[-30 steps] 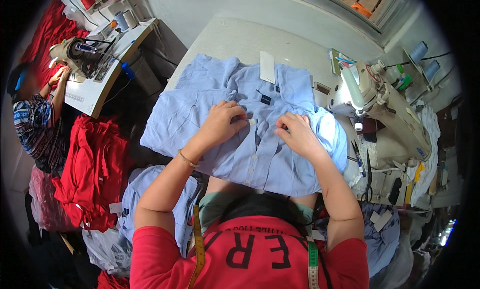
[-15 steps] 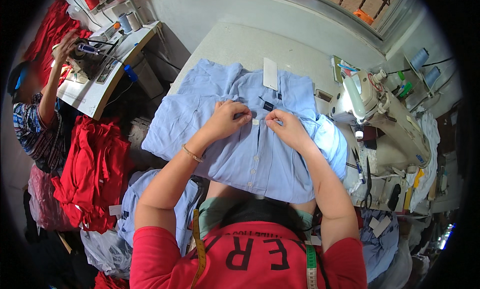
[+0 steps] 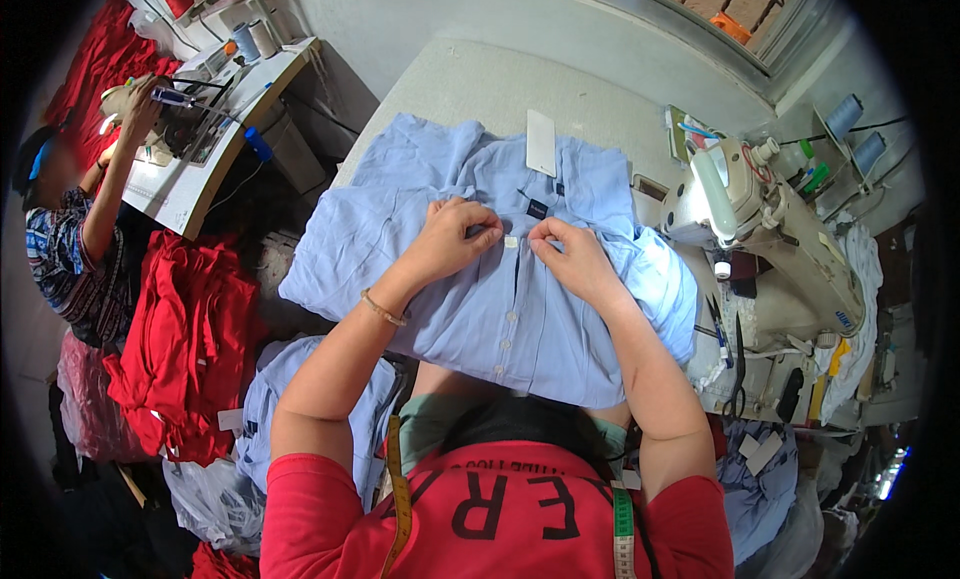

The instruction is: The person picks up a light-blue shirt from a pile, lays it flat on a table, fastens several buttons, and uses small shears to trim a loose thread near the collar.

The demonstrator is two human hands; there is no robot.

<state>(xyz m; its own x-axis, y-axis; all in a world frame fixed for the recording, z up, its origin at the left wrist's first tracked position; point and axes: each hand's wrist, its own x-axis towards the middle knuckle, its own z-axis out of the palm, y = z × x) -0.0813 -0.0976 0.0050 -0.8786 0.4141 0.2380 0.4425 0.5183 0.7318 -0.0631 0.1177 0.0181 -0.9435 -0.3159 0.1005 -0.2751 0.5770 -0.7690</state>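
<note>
A light blue buttoned shirt (image 3: pixel 440 299) lies spread over the front of the pale table and hangs over its near edge toward my lap. My left hand (image 3: pixel 455 234) pinches the cloth left of the neck opening. Opposite it, my right hand (image 3: pixel 572 254) pinches the cloth on the right side of the opening. Between them a small white tab (image 3: pixel 511 243) shows at the top of the button placket. Just beyond my fingers are a dark neck label (image 3: pixel 537 210) and a white hang tag (image 3: pixel 540 144).
A sewing machine (image 3: pixel 770 239) stands on the right, with black scissors (image 3: pixel 737 369) in front of it. Red garments (image 3: pixel 195 349) are piled at the left. Farther left, a co-worker (image 3: pixel 75 229) reaches to another machine. Blue thread cones (image 3: pixel 842 117) stand at the right wall.
My hands keep their pinch on the shirt and have hardly shifted. The co-worker's raised hand has moved slightly to the right at the other machine.
</note>
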